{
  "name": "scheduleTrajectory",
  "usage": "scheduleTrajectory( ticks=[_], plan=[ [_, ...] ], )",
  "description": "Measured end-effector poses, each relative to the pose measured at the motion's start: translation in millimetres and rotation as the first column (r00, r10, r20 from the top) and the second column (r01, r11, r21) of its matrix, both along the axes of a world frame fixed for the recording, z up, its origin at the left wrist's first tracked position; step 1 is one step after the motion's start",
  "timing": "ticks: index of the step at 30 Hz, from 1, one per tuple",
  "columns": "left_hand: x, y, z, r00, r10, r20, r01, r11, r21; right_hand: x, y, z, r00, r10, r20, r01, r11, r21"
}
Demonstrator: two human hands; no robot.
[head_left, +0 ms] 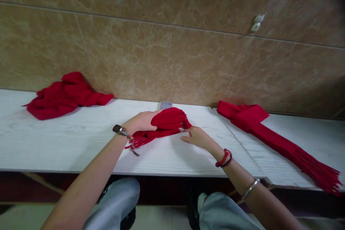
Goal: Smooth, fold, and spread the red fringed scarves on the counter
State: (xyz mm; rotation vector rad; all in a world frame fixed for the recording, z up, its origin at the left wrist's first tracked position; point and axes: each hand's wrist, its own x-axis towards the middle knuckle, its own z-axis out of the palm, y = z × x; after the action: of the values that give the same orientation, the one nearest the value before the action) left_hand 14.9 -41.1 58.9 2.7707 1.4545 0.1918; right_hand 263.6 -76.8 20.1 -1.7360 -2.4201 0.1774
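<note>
A bunched red scarf (169, 120) with fringed ends lies on the white wood-grain table in front of me. My left hand (144, 120) is closed on its left part, thumb on the near side and the other fingers hidden behind the cloth. Strands of fringe hang below my left wrist. At the right end, my right hand (198, 137) has its fingertips on the fringe, and the thumb sits slightly apart below them. What lies between those fingers is partly hidden.
A crumpled red cloth (64, 97) lies at the left by the wall. On the right, a folded red scarf (272, 136) stretches toward the front edge, crossing from near a table seam (237, 140). A phone (165, 105) rests behind the middle scarf, against the marbled wall (161, 61).
</note>
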Motion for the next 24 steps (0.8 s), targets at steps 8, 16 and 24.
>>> scheduleTrajectory(
  ticks=[8, 16, 24],
  plan=[
    [4, -12, 0.6, 0.984, -0.105, -0.141, 0.099, 0.994, -0.048, -20, 11, -13.5, 0.998, -0.013, -0.064, 0.019, 0.996, 0.085],
    [-5, 5, 1.6, 0.985, 0.062, 0.159, -0.045, 0.993, -0.109, -20, 3, -2.7, 0.996, -0.084, -0.039, 0.084, 0.996, 0.0],
    [-18, 23, -10.6, 0.755, 0.259, 0.603, -0.113, 0.957, -0.269, -34, 8, -15.6, 0.962, -0.148, -0.231, 0.152, 0.988, -0.003]
  ],
)
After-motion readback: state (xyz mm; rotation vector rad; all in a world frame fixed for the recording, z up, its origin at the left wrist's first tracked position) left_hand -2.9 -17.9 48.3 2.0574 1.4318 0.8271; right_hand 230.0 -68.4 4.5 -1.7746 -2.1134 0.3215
